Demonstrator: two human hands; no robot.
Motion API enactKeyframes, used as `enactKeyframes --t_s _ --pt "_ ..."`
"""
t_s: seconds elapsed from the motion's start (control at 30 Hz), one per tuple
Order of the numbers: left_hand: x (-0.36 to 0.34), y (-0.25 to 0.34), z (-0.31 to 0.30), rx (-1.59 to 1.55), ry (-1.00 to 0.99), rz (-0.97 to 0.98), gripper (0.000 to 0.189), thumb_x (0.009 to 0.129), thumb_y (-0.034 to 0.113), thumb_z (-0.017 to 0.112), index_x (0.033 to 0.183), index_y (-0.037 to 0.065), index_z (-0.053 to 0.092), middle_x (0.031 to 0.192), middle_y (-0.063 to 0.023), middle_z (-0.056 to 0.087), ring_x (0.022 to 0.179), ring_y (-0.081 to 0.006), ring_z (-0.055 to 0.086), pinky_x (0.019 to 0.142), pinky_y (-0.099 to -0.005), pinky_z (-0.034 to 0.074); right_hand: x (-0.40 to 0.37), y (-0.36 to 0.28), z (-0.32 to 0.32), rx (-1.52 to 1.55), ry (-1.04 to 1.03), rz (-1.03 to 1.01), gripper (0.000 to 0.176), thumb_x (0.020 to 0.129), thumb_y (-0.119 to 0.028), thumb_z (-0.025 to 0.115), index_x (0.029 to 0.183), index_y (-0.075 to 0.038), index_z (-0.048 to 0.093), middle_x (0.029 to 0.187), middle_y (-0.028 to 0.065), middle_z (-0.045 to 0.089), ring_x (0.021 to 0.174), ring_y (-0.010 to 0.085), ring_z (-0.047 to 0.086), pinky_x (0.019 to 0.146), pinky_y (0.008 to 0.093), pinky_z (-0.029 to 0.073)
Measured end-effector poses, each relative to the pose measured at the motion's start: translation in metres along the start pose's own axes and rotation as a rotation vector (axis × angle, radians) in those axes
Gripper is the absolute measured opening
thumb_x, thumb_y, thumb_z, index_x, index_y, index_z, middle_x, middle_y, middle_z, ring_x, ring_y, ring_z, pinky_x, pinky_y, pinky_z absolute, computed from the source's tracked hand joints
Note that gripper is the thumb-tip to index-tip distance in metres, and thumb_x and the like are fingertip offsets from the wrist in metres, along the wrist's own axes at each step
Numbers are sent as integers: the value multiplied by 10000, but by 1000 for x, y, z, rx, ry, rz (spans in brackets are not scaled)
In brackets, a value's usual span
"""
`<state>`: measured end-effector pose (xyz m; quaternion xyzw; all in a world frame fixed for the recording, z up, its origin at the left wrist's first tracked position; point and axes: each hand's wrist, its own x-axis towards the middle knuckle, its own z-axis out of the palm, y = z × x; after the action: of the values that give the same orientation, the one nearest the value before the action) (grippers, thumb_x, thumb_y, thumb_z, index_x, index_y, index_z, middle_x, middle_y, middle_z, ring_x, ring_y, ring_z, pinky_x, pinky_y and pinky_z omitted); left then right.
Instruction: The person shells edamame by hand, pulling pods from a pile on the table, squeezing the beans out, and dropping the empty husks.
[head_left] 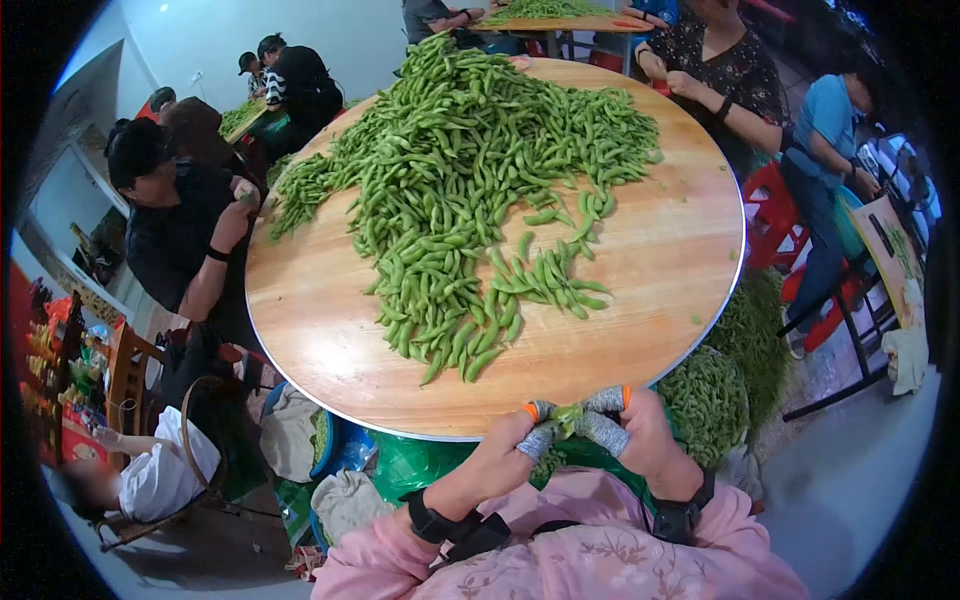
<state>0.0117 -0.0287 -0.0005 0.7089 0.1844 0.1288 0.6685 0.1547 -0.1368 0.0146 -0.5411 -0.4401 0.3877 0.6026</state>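
My left hand (pixel 497 455) and my right hand (pixel 652 445) meet just past the near edge of the round table, in front of my pink top. Grey finger covers with orange rims wrap several of my fingertips. Between them is a small green edamame pod (pixel 568 416), pinched from both sides and partly hidden by the fingers. A tall heap of edamame pods (pixel 445 150) spreads over the wooden tabletop (pixel 320 325), with its loose front tip the part nearest my hands.
Sacks of pods (pixel 705 395) stand on the floor at the right. Blue tubs with grey cloths (pixel 290 435) and green plastic (pixel 420 460) lie below the table's left front. One person (pixel 165 235) sits at the left, another (pixel 730 80) at the far right. A child sits in a chair (pixel 185 450).
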Motion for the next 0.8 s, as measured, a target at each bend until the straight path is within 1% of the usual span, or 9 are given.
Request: enactKeyframes --t_s 0.1,0.2,0.23,0.33,0.4,0.53,0.67,0.77,0.8 --pt "0 4 0 165 10 -58 219 742 -7 416 921 -8 542 704 -162 557 655 -241 543 624 -305 426 -5 7 -6 -149 39 -25 97 754 15 557 847 22 583 750 30 596 677 87 530 620 238 440" --pt "0 7 -17 514 72 35 192 778 2 412 907 -14 554 759 -104 583 718 -136 538 642 -266 426 -14 7 -34 -353 166 -34 127 728 -11 574 851 15 589 744 71 606 670 114 552 608 256 443" --pt "2 8 -24 646 226 75 157 775 70 494 890 -9 566 739 -167 596 682 -238 589 605 -325 448 -21 5 -48 -444 256 -21 147 711 -27 586 853 13 593 744 98 611 664 134 565 599 266 444" --pt "15 15 -45 1144 414 -55 208 761 175 562 872 -1 570 690 -165 594 637 -315 584 561 -372 453 -41 2 -94 -809 329 126 170 694 -41 586 853 21 595 755 144 614 666 176 586 589 277 445" --pt "24 4 -56 1224 399 -92 196 754 185 556 834 6 570 675 -162 584 624 -307 584 535 -379 452 -51 7 -109 -1019 549 148 170 679 -37 578 836 27 599 736 162 610 638 205 588 581 281 448" --pt "36 -5 -63 1392 330 -78 200 736 211 573 772 14 564 652 -150 580 572 -290 582 491 -377 452 -52 -2 -95 -894 556 193 156 693 -44 576 829 28 602 716 139 616 619 182 584 577 278 449" --pt "32 -2 -63 1405 293 -89 216 703 148 592 866 9 569 627 -183 565 590 -340 563 507 -396 439 -30 -3 -60 -648 429 177 152 721 -55 596 848 30 606 719 89 619 653 121 567 611 261 454" --pt "17 3 -55 1013 304 51 131 777 147 551 803 19 559 627 -86 576 538 -224 566 473 -325 414 -13 13 -32 -277 157 65 168 772 -62 577 912 30 594 808 81 619 738 119 562 679 240 448" --pt "13 4 -50 593 226 13 112 807 130 522 811 20 544 637 -41 545 560 -165 522 500 -292 401 -7 11 -22 -201 86 88 178 790 -67 568 937 30 588 838 74 617 763 124 562 702 237 445"
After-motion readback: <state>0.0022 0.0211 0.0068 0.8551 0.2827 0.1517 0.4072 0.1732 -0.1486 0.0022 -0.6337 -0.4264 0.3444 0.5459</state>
